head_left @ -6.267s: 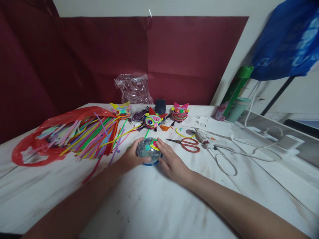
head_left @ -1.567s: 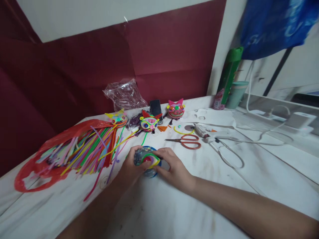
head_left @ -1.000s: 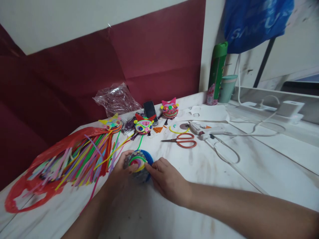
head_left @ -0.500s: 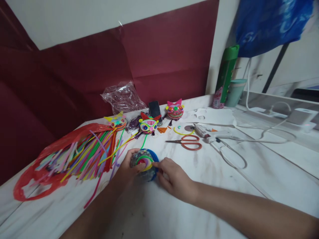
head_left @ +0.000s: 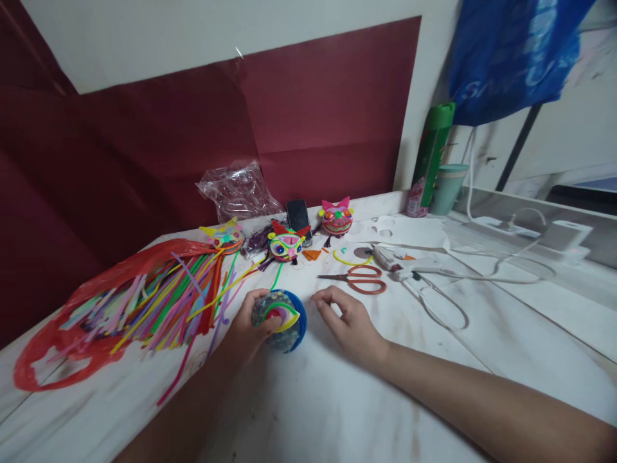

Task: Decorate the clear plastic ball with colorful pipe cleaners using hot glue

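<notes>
My left hand (head_left: 253, 325) is closed around the left side of a round grey craft ball (head_left: 284, 339), thumb pressed on its front near a red spot. Curved green, purple and yellow pipe-cleaner strips (head_left: 290, 319) form a pointed shape on its face, and a blue band (head_left: 302, 321) runs around its right edge. Just right of the ball, apart from it, hovers my right hand (head_left: 349, 325); its fingers are curled, thumb near the index finger, and nothing shows between the tips. Behind stand three decorated animal heads: one red-eared (head_left: 285, 244), one pink (head_left: 336, 218), one yellow-eared (head_left: 225, 236).
Left lies a red plastic bag (head_left: 103, 273) under many coloured pipe cleaners (head_left: 168, 299). Orange-handled scissors (head_left: 366, 280) and a corded glue gun (head_left: 393, 260) lie at right. Further back are a phone (head_left: 299, 215), clear wrapping (head_left: 238, 190), a green spray can (head_left: 431, 157) and a cup (head_left: 448, 188).
My right hand has drawn back to the right, off the ball's yellow strip, and its fingers have curled. My left hand still holds the ball in about the same place.
</notes>
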Action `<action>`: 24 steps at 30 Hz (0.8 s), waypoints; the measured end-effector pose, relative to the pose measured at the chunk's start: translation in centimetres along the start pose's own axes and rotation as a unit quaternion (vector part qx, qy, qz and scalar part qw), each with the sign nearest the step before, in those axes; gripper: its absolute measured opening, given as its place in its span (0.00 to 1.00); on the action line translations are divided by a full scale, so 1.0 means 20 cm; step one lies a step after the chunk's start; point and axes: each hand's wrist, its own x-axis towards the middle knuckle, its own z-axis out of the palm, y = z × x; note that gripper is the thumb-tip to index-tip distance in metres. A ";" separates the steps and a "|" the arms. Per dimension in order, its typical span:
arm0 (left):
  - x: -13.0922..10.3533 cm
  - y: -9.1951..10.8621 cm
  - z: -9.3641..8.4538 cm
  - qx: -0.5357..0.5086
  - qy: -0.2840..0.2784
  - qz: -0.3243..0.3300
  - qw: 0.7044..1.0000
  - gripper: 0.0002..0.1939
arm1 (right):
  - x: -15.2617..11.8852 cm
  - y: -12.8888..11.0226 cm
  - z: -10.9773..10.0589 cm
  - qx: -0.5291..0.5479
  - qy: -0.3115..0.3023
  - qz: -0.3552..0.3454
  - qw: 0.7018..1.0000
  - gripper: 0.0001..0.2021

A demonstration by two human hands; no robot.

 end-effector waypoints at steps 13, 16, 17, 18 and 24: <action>0.07 -0.04 -0.02 -0.049 0.012 -0.045 0.998 0.26 | 0.42 0.03 -0.50 0.097 0.295 0.052 0.949 0.15; 0.08 -0.03 -0.03 -0.055 0.001 -0.083 0.995 0.27 | 0.45 0.02 -0.65 0.070 0.341 0.057 0.936 0.11; 0.07 -0.03 -0.03 -0.060 -0.008 -0.088 0.994 0.28 | 0.45 0.01 -0.67 0.069 0.340 0.061 0.936 0.10; 0.06 -0.02 -0.02 -0.061 -0.015 -0.085 0.994 0.28 | 0.43 0.00 -0.68 0.068 0.330 0.066 0.939 0.08; 0.04 0.01 0.01 -0.033 -0.013 -0.080 0.996 0.26 | 0.20 -0.09 -0.35 -0.083 0.018 -0.028 0.996 0.05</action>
